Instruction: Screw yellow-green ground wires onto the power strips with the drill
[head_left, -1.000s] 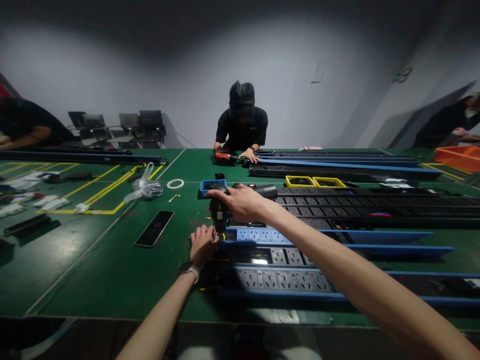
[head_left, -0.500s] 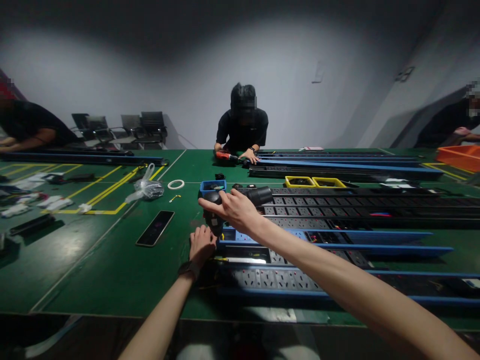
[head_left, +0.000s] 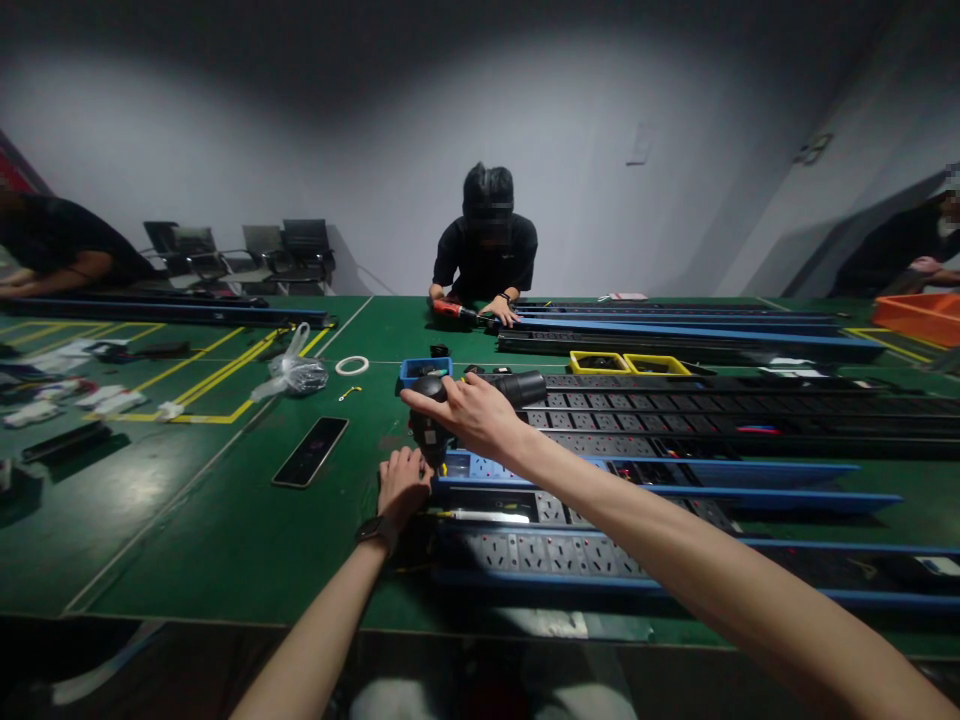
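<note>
My right hand (head_left: 466,410) is wrapped round the top of a black electric screwdriver (head_left: 429,432), which stands upright with its tip at the left end of a blue socket strip (head_left: 525,470). My left hand (head_left: 402,487), with a watch on its wrist, is closed against the left end of the same strips, just below the tool. What its fingers pinch is hidden. More long blue and black socket strips (head_left: 570,552) lie side by side to the right. A small blue tray (head_left: 414,369) sits just behind the tool.
A phone (head_left: 310,451) lies on the green table (head_left: 225,530) left of my hands, with a plastic bag (head_left: 294,373) and a white ring (head_left: 351,366) beyond. A person in black (head_left: 486,250) works opposite with a red tool. Yellow trays (head_left: 628,364) and an orange bin (head_left: 916,315) stand right.
My right hand shifted slightly left and lowered on the screwdriver; the tool tilted a little. My left hand stayed at the strip's end.
</note>
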